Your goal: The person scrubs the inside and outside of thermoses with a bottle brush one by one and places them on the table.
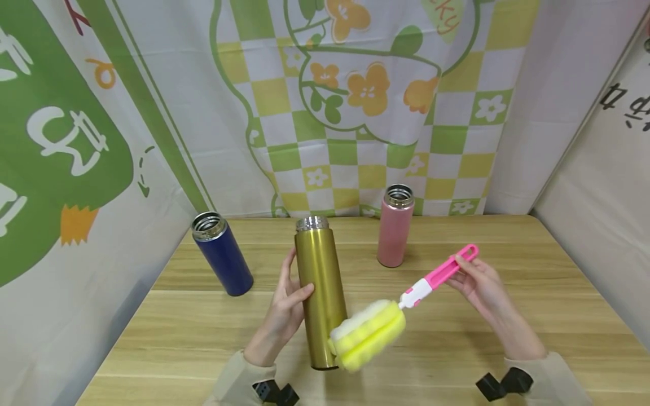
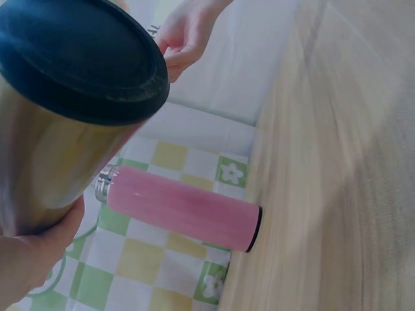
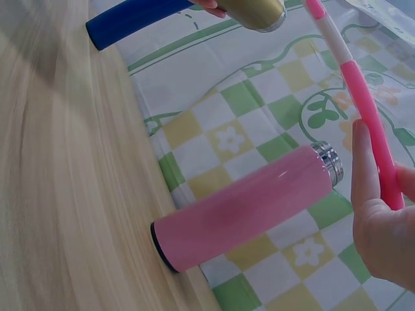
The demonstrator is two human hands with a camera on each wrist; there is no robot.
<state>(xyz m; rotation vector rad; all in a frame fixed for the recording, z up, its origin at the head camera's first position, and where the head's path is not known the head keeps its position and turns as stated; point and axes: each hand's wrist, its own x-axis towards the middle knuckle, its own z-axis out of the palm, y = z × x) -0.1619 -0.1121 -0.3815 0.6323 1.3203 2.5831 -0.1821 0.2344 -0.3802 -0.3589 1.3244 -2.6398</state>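
Note:
My left hand grips a tall gold flask around its middle, open steel mouth up. In the left wrist view its black base shows from below, clear of the table, with my thumb on the gold wall. My right hand pinches the pink handle of a bottle brush. The brush's yellow and white sponge head hangs in front of the flask's lower part. In the right wrist view my fingers close round the handle.
A pink flask stands open at the back centre-right of the wooden table, and a blue flask stands open at the back left. Patterned cloth walls close in the back and both sides.

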